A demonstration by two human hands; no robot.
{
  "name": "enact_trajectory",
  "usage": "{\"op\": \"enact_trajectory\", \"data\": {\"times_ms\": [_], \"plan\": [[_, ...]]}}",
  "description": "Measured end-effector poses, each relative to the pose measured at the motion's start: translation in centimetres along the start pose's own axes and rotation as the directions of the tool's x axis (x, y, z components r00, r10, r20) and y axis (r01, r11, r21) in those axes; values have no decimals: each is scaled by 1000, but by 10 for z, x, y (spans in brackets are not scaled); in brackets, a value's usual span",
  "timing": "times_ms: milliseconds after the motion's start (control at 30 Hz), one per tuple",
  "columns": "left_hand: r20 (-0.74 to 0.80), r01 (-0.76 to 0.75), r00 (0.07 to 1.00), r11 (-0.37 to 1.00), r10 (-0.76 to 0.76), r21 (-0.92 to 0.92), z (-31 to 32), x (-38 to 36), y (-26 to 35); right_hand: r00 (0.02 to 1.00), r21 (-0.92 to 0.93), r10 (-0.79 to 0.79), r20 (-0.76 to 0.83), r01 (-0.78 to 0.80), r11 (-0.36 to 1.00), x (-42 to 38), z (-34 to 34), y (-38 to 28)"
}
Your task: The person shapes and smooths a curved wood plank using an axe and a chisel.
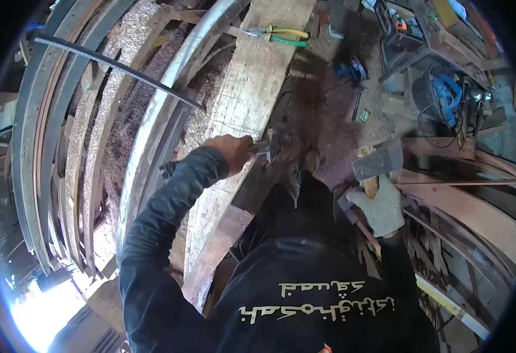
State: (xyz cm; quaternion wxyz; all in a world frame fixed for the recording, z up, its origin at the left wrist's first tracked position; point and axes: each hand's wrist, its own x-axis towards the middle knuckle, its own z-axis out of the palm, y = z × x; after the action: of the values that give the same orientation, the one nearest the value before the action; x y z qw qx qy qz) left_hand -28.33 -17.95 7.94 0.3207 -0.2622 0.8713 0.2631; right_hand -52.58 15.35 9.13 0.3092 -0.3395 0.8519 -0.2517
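My bare left hand (233, 154) is closed around a short metal tool (264, 148) with a flat grey end; its exact kind I cannot make out. It is at the right edge of a long wooden plank (234, 100) marked with pencil lines. My right hand (380, 207), in a pale glove, is wrapped round the wooden handle of a hatchet (378, 160). The hatchet's broad grey blade points away from me, right of my legs. Farther up the plank lie pliers (275, 35) with yellow and green grips.
Curved wooden ribs (87, 147) fill the left side, crossed by a dark bar (120, 67). A blue power tool (352, 70) and a hammer (359, 103) lie on the floor ahead. Another blue power tool (446, 97) stands at the right, above curved timbers (470, 212).
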Motion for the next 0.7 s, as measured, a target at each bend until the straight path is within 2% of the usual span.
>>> {"op": "enact_trajectory", "data": {"times_ms": [100, 200, 267, 300, 333, 400, 433, 467, 500, 567, 600, 667, 700], "plan": [[65, -28, 998, 995, 22, 91, -12, 12, 0, 1000, 40, 10, 22, -11, 999, 13, -1, -15], [166, -110, 982, 985, 87, 134, -16, 27, -4, 999, -28, 34, -13, -35, 999, 15, 5, -31], [215, -135, 972, 978, 100, 157, -22, 35, -2, 1000, 81, 8, -16, -7, 997, 20, 7, -50], [242, -147, 965, 972, 101, 184, -27, 40, 1, 1000, 73, 10, -10, -10, 997, 25, 7, -58], [335, -127, 939, 982, 74, 138, -38, 45, 5, 999, 94, 43, -1, -43, 995, 30, 7, -66], [348, -170, 930, 979, 120, 115, -34, 60, -7, 997, 111, 80, 16, -82, 990, 46, 4, -83], [359, -215, 918, 971, 166, 101, -32, 67, -11, 1000, -8, 1, -26, -1, 1000, 60, -2, -94], [426, -200, 891, 979, 161, 48, -34, 75, -14, 998, -69, -39, -42, 36, 997, 76, 0, -98], [430, -201, 888, 978, 163, 46, -32, 79, -18, 995, -130, -79, -57, 71, 989, 93, 1, -103], [371, -360, 880, 925, 295, 119, -23, 86, -27, 1000, -11, 11, -4, -11, 1000, 124, 11, -105], [376, -364, 878, 924, 298, 117, -20, 91, -31, 999, 27, 42, 16, -43, 999, 139, 18, -105], [363, -392, 866, 918, 345, 62, -16, 98, -36, 985, -255, -17, 173, 61, 965, 158, 50, -91], [367, -394, 863, 917, 348, 57, -19, 95, -33, 935, -350, -91, 342, 217, 911, 160, 60, -90]]}}
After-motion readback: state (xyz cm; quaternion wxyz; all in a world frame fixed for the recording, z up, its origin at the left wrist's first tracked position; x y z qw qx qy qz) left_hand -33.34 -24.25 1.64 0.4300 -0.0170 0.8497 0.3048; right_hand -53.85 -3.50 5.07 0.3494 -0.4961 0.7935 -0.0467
